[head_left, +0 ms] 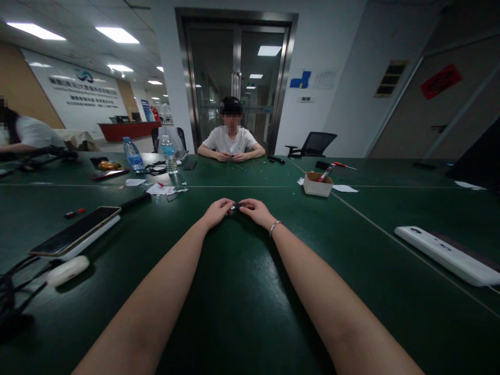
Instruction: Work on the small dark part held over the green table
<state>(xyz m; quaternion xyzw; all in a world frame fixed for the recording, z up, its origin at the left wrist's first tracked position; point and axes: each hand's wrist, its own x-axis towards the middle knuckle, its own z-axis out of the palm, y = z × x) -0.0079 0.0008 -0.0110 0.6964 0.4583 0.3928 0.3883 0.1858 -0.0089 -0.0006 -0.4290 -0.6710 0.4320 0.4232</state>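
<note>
Both my hands meet over the middle of the dark green table (234, 291). Between their fingertips is a small dark object (236, 207) with a shiny, metallic-looking end on the left; it is too small to identify. My left hand (219, 212) pinches the shiny end. My right hand (255, 210), with a silver bracelet (275, 227) at the wrist, has its fingers closed on the dark end. The inner fingers of both hands are partly hidden.
A phone (78, 229) and a white case (68, 271) lie at left, a white power strip (445, 252) at right. A small box (318, 184) and two bottles (133, 154) stand farther back. A person (231, 136) sits opposite.
</note>
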